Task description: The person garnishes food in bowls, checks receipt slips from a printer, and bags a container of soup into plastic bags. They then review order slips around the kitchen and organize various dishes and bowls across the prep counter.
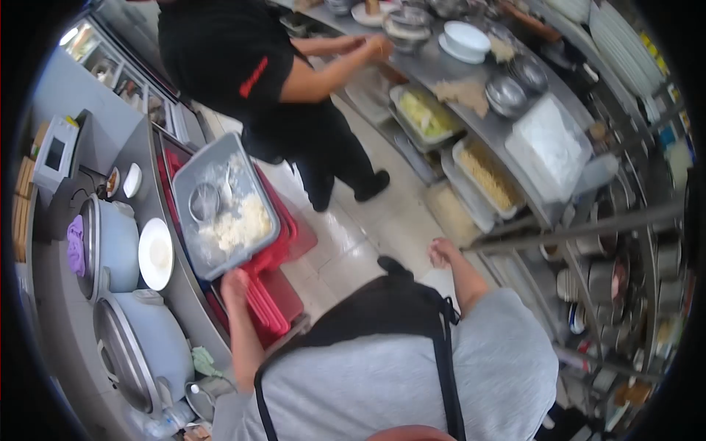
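My left hand (235, 285) is at the near corner of a grey plastic tub (259, 256), touching or just beside its rim; its fingers are too unclear to read. White rice (246, 224), or something much like it, lies in the tub with a round metal strainer or bowl (204, 202). Under and beside the tub are red plastic crates (268, 301). My right hand (441, 252) hangs out to the right above the floor, fingers curled in, with nothing visible in it. The nearest thing to it is a metal shelf rail (507, 237).
Two large lidded cookers (151, 345) and a white plate (156, 253) line the left counter. Ahead, a co-worker in black (228, 59) works at a steel table (434, 70). Tubs of yellow noodles (485, 175) and cut greens (423, 116) sit at its side. Tiled floor (353, 250) lies between.
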### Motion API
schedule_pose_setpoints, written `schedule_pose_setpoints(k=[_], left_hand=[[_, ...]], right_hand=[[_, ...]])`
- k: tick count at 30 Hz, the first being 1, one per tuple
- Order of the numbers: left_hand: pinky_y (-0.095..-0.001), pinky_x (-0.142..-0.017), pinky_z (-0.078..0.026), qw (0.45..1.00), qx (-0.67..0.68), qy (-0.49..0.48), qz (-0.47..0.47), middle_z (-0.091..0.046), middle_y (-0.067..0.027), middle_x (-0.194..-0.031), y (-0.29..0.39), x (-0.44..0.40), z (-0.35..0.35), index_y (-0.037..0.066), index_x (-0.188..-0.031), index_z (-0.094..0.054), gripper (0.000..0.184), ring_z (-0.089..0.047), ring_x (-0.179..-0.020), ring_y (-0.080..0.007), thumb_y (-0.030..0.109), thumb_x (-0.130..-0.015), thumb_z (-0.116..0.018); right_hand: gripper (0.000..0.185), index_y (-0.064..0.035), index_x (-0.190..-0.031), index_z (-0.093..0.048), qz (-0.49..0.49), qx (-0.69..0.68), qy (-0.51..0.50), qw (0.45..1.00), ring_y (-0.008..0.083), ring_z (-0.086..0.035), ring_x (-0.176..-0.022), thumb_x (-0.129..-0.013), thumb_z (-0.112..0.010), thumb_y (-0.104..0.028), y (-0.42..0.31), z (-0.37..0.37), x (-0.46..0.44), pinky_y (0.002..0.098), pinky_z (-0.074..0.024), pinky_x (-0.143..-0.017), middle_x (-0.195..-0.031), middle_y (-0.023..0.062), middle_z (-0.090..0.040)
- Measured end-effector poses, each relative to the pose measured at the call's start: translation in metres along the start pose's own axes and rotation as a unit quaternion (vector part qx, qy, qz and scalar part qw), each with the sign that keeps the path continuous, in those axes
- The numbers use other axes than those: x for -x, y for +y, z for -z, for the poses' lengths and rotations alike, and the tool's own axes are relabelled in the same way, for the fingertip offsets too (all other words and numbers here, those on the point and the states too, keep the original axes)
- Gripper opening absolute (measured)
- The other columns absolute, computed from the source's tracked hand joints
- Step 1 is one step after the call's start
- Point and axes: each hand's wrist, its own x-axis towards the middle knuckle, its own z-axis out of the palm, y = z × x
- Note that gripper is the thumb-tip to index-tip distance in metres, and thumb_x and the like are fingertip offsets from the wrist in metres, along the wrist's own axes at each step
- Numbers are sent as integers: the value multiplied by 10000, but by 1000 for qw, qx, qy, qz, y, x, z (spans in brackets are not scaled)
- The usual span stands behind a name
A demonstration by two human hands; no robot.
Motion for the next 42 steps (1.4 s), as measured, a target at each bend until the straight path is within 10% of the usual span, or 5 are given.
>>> schedule_pose_setpoints(k=[16, 22, 28, 29, 42], left_hand=[[-317, -503, -466, 869, -432, 157, 182, -587, -124, -637, -239, 157, 9, 16, -761, -604, 186, -580, -551, -196, 185, -721, -538], [-316, -588, -469, 841, -413, 337, 92, -611, -128, -682, -171, 232, -76, 39, -927, -603, 292, -607, -611, -189, 257, -737, -561], [-317, -615, -478, 821, -246, 504, 105, -612, -115, -675, -246, 370, -91, 52, -893, -613, 263, -608, -608, -189, 257, -734, -571], [-316, -595, -483, 798, -243, 534, 135, -611, -116, -673, -271, 399, -87, 48, -873, -613, 256, -609, -603, -190, 257, -731, -572], [-345, -515, -501, 714, -193, 631, 233, -623, -87, -758, -535, 653, -149, 51, -751, -593, 191, -599, -569, -236, 224, -713, -522]], right_hand=[[298, 9, -847, -593, 358, 468, 52, 806, 251, -612, -639, -815, -475, -263, -177, -97, -147, 351, -473, -567, -719, 165, -608], [310, 3, -883, -597, 152, 504, -348, 775, 232, -595, -689, -809, -492, -278, -133, -233, -68, 338, -465, -621, -739, 148, -604], [232, -66, -940, -618, 280, 688, -618, 259, 172, -580, -683, -775, -543, -212, -38, -355, -38, 299, -466, -631, -765, 98, -623], [209, -84, -936, -627, 78, 644, -643, 407, 217, -605, -727, -758, -530, -135, -46, -373, 32, 307, -478, -669, -825, 116, -634], [280, -75, -1037, -583, 582, 393, -664, 256, 341, -520, -991, -800, -511, -207, 137, -575, 349, 361, -405, -858, -1067, 202, -544]])
